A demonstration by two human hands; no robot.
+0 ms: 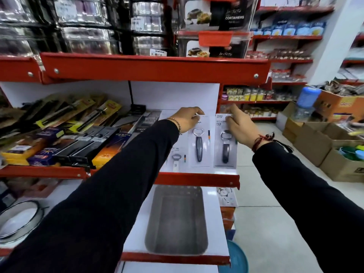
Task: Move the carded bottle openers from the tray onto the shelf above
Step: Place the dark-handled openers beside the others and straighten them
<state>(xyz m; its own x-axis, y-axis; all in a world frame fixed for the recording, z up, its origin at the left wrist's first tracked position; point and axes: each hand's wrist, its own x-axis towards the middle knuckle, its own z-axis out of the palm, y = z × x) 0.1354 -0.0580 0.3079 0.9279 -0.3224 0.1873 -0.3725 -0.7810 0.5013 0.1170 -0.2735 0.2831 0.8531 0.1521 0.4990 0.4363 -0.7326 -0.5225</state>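
Two carded bottle openers lie side by side on the white shelf with a red front edge. My left hand pinches the top of the left card. My right hand grips the top of the right card, which sits at the shelf's right end. A third carded opener lies further left, partly hidden under my left sleeve. On the shelf below rests a grey metal tray with nothing in it.
Boxed and carded kitchen tools crowd the left part of the same shelf. Another carded item lies beside the tray on the right. Steel containers fill the shelf above. Cardboard boxes stand on the floor to the right.
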